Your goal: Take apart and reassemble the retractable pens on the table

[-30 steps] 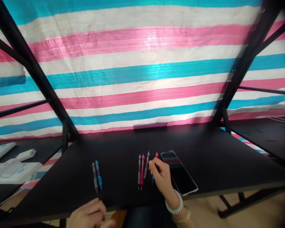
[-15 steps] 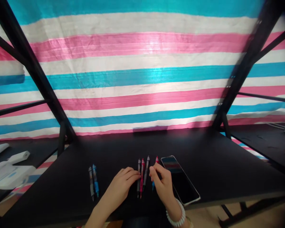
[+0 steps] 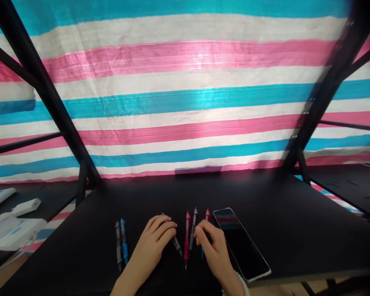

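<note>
My left hand (image 3: pixel 156 238) is bent over a grey pen (image 3: pixel 176 246), its fingers closed on the barrel; the pen slants, its tip towards the lower right. My right hand (image 3: pixel 212 244) is curled, with nothing showing between thumb and fingers. Just left of it lie a red pen (image 3: pixel 187 238) and another grey pen (image 3: pixel 193 228), side by side. A red pen end (image 3: pixel 207 214) shows above my right hand and a blue tip (image 3: pixel 202 252) below; the hand hides what lies between. Farther left rest a grey pen (image 3: pixel 118 244) and a blue pen (image 3: pixel 123 240).
A smartphone (image 3: pixel 242 244) with a dark screen lies right of my right hand on the black table (image 3: pixel 154 191). White devices with a cable (image 3: pixel 18 230) sit on a surface at the left. Black metal posts (image 3: pixel 64 123) flank the table before a striped sheet (image 3: pixel 185 98).
My left hand has moved slightly left, drawing the grey pen away from the red pen and tilting it. My right hand stays curled by the right-hand pens. The view has shifted a little.
</note>
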Demonstrator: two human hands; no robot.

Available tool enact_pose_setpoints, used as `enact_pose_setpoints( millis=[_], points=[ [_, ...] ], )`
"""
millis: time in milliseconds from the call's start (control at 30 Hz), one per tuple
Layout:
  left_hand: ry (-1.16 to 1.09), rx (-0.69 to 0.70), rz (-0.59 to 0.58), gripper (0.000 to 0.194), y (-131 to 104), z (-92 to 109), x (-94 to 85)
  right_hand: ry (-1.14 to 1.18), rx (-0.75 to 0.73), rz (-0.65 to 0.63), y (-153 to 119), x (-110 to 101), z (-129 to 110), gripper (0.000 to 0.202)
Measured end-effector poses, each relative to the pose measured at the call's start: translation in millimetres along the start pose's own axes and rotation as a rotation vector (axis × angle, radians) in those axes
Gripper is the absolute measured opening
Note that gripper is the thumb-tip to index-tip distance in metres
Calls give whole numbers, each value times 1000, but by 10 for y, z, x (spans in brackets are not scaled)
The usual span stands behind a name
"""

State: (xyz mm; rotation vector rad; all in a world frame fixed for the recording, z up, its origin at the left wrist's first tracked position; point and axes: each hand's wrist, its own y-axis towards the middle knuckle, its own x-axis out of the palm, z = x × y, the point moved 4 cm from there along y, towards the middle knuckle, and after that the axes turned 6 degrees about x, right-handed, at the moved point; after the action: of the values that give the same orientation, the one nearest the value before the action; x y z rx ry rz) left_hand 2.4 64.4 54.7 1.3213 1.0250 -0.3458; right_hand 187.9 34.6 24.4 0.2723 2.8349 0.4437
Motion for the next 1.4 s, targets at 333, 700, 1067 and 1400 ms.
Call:
enact_pose_setpoints(
  millis=[333, 700, 1067, 1400],
  points=[
    [-11, -259, 351, 39, 220, 126, -41, 36, 67, -111, 4, 47, 23, 45],
    [-1363, -1401, 987, 46, -228, 195, 486, 81, 107, -169, -5, 51, 69, 47],
    [-1254, -1423, 1035, 43, -226, 214, 436, 33, 86, -63, 24, 17, 88, 29],
    [-1256, -1422, 1115, 40, -248, 186, 452, 97, 156, -43, 12, 6, 85, 30]
  ],
)
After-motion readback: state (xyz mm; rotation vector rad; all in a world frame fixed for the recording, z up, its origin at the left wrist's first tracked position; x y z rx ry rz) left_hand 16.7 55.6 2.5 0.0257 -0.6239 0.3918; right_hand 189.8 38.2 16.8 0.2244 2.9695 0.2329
